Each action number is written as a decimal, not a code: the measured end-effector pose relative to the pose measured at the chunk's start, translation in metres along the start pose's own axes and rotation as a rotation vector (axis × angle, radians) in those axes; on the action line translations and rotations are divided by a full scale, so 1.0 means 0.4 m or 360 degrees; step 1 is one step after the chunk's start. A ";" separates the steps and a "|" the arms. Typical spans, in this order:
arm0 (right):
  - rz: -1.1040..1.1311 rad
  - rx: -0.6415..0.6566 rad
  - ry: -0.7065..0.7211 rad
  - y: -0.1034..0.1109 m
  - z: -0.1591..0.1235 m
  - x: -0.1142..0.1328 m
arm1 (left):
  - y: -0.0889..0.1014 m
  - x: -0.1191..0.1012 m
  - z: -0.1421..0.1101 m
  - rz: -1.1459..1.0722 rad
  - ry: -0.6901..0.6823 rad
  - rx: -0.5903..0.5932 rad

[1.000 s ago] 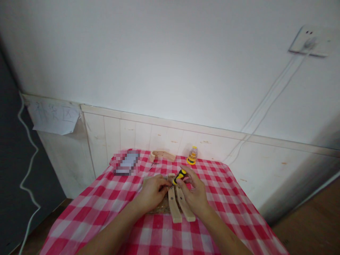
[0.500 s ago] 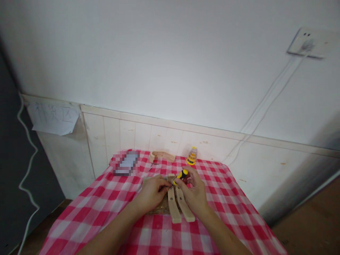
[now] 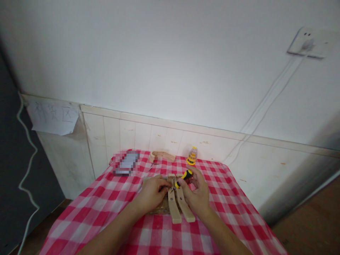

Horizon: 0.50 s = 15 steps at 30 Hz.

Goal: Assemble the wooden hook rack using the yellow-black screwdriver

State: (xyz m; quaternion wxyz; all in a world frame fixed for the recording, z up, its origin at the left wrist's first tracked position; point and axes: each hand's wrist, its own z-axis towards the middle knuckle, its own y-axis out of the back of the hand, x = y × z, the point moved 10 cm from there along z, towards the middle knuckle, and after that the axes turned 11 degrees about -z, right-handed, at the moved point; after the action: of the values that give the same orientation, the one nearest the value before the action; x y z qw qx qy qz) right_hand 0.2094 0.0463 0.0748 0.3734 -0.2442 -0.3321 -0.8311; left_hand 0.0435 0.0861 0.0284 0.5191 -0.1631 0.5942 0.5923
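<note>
My right hand (image 3: pixel 198 191) grips a yellow and black screwdriver (image 3: pixel 187 174), tilted with its handle up and to the right. The screwdriver's tip points down towards the left one of two curved wooden pieces (image 3: pixel 174 210), which lie side by side with dark holes or screws in them. On the left, my left hand (image 3: pixel 151 194) has its thumb and fingers pinched together at the edge of that left piece, near the tip. What the pinch holds is too small to make out. Beneath the pieces lies a brown, shiny, flat block (image 3: pixel 159 209), partly covered by my left hand.
A red-and-white checked cloth (image 3: pixel 159 237) covers the table. Towards the wall stand another wooden part (image 3: pixel 166 156), a yellow-based clear container (image 3: pixel 192 156) and a blurred-out phone-like object (image 3: pixel 126 163). Small dark items (image 3: pixel 154 164) lie near the wooden part. White cables (image 3: pixel 268 102) hang from the wall socket.
My right hand and the screwdriver have shifted slightly to the right, with the tip drawn back a little from my left fingertips. My left hand and the wooden pieces stay almost in place.
</note>
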 end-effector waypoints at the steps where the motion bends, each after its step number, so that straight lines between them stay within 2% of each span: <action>1: 0.0002 0.0008 0.0026 0.002 -0.001 0.008 | 0.001 -0.001 -0.001 0.0004 0.0002 -0.0002; 6: -0.0092 0.0083 0.0148 0.000 -0.005 0.044 | 0.004 -0.016 -0.003 0.0022 0.0012 0.0012; 11: -0.0148 0.0016 0.0167 0.013 -0.002 0.041 | 0.007 -0.019 -0.007 0.0006 0.0028 0.0000; 15: -0.0148 0.0065 0.0212 0.005 -0.004 0.047 | 0.007 -0.011 -0.007 0.0028 0.0037 -0.0009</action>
State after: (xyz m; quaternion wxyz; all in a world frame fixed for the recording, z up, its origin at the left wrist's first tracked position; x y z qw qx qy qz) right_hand 0.1994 0.0355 0.0868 0.3606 -0.1650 -0.3345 -0.8549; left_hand 0.0420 0.0823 0.0328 0.5064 -0.1664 0.5999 0.5966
